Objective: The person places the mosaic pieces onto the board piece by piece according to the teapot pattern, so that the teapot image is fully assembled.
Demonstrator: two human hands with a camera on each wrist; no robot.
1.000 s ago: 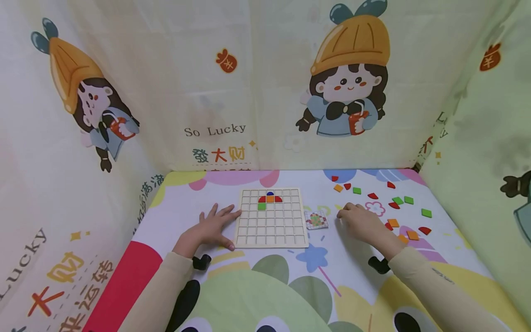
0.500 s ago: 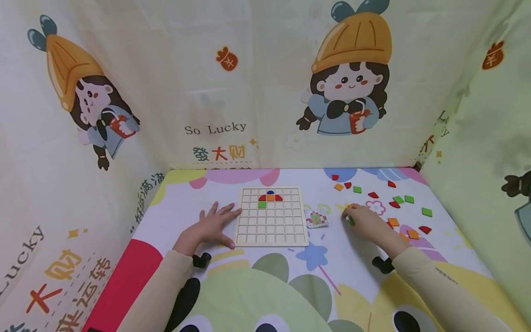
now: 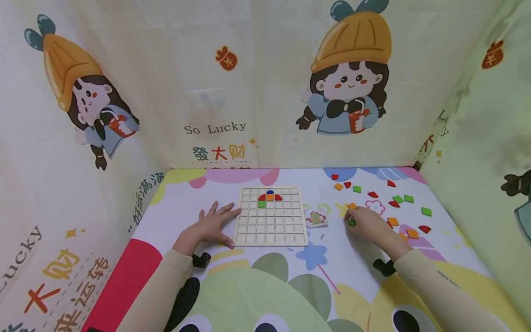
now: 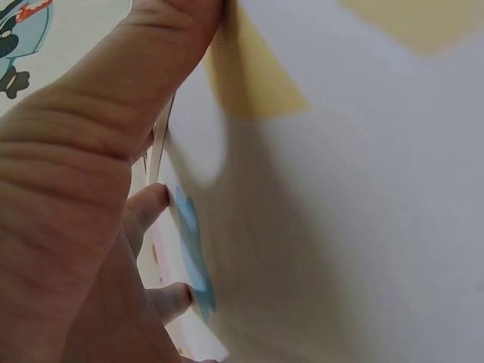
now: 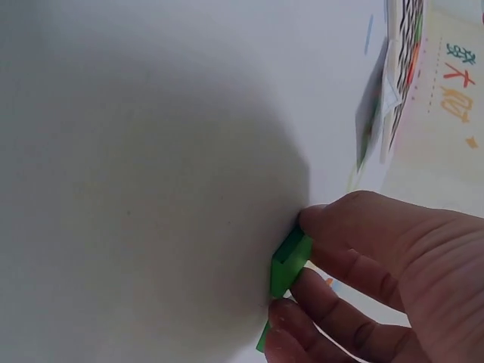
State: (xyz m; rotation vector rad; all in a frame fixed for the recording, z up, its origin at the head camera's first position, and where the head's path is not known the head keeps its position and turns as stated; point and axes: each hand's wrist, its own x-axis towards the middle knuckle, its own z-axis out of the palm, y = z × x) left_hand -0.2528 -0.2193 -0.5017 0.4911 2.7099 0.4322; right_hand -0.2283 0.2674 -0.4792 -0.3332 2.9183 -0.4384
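Observation:
A wooden grid board [image 3: 271,226] lies on the table. Near its top sit a blue piece [image 3: 270,192], an orange square [image 3: 270,197], two red pieces and a green square [image 3: 262,204]. My left hand [image 3: 209,228] is spread flat, with fingertips and thumb at the board's left edge. To the right of the board, my right hand [image 3: 367,226] pinches a green tile [image 5: 290,263] between thumb and fingers, close over the tabletop. Another green edge [image 5: 263,337] shows below the fingers in the right wrist view. An orange tile [image 3: 351,206] lies just beyond the fingertips.
A small pattern card [image 3: 316,218] lies between the board and my right hand. Loose red, orange and green tiles [image 3: 426,211] are scattered across the right side of the table. Printed cloth walls [image 3: 274,92] stand behind and on both sides.
My right hand has shifted slightly to the right, bringing the green tile in its fingers and the orange tile beyond them into view. The left hand stays at the board's edge.

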